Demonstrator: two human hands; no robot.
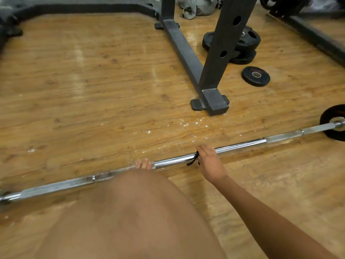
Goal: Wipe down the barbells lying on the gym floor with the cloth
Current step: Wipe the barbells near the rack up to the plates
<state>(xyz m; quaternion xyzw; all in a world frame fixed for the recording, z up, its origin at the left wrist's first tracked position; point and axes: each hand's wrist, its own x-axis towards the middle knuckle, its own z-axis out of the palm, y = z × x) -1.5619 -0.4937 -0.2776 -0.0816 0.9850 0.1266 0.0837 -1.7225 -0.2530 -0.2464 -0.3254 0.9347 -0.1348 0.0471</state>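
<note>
— Head view: shows what on the gym floor?
— Shows a chrome barbell [240,143] lying slantwise on the wood-pattern floor [93,81], running from the lower left edge up to the right edge, with a black weight plate [334,122] on its right end.

— And the right hand?
— Finds the right hand [211,163] clenched over the middle of the bar, holding a black cloth [193,160] against the chrome. Leaves only a frayed end of that cloth showing, dangling at the thumb side.

— The left hand?
— Cannot tell its grip. Shows only the fingertips of the left hand [143,163], resting on the bar just left of the right hand. Hides everything else behind a broad, blurred limb [130,212] close to the lens.

— Beyond the bar?
— Picks out a dark steel rack [186,53], with its base rail flat on the floor and a holed upright rising from the near foot; places that foot near the bar but apart from it. Catches wet glints [186,124] on the floor between foot and bar. Adds stacked black plates [248,43] behind the upright, one small loose plate [255,76] lying flat beside them, and a grey fabric bundle [197,6] at the top edge.
</note>
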